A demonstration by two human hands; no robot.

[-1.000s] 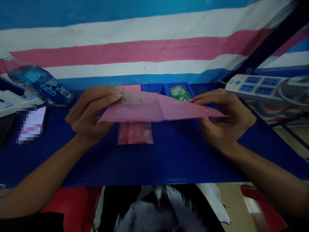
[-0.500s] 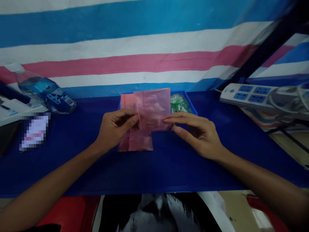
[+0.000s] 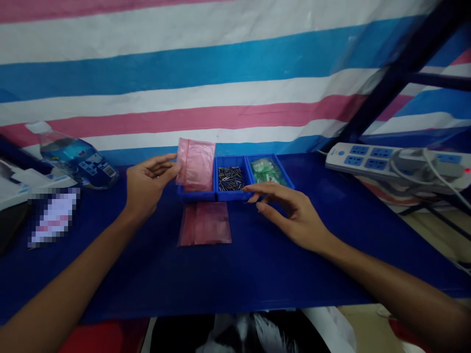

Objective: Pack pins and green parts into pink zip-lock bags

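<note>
1. Pink bag (image 3: 196,164) is being held over the left blue bin (image 3: 196,197); by its left edge it is being pinched, the left hand's (image 3: 149,184) grip being clamped there.
2. Nothing is being gripped by the right hand (image 3: 294,215); its thumb and fingers are being held apart near the front of the middle blue bin (image 3: 231,197). Whether the wall is being touched cannot be told.
3. Slippage is being risked, as only one edge of thin film is being pinched.
4. Clinging is being judged possible: whatever is lying directly beneath is being hidden, and could be dragged along.
5. Spillage of small metal pieces (image 3: 230,179) is being risked should that wall be caught by a fingertip.
6. Overlapping pink bags (image 3: 213,223) are lying loose on the bench (image 3: 235,279); displacement by a passing wrist is being noted as possible.
</note>
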